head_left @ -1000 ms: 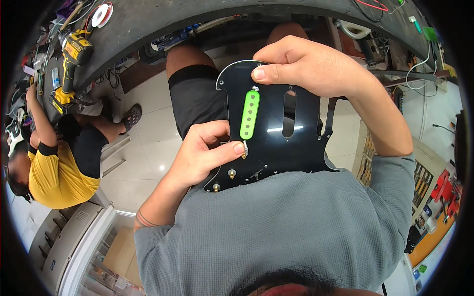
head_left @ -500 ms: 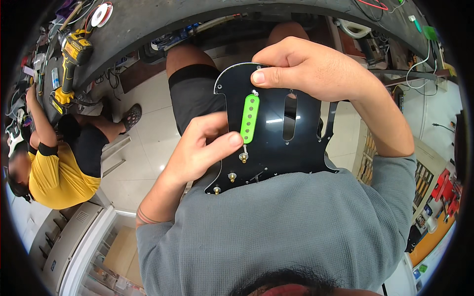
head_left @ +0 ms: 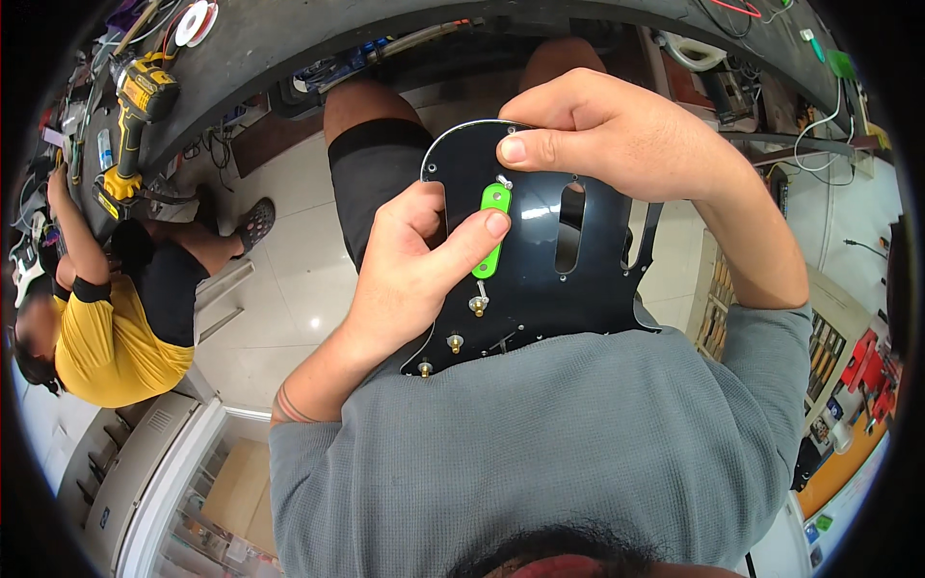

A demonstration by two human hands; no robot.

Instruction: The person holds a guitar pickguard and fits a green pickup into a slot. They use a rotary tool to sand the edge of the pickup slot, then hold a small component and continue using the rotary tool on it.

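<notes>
Plate (head_left: 535, 279), black and glossy, sits between the 2 hands, its lower edge close against the grey shirt (head_left: 540, 424). The right hand (head_left: 612, 144) grips the top edge, thumb flat on the face, other fingers out of sight behind. The left hand (head_left: 409, 265) clasps the left edge, its thumb lying across the green pickup cover (head_left: 489, 260); I cannot tell what its hidden fingers touch underneath. A small metal screw (head_left: 504, 181) shows just above the left thumb tip, and 3 brass-coloured shafts (head_left: 456, 343) stand below that thumb. To its right, a slot (head_left: 569, 236) pierces the plate.

Pressing with the left thumb could tilt or shove the cover out of line if its end screws are loose. Too much force there might also bow the plate, which looks thin. Held up short of the counter (head_left: 289, 67) beyond the hands, it could drop if the right grip slackens. A fingernail could scratch the gloss.
</notes>
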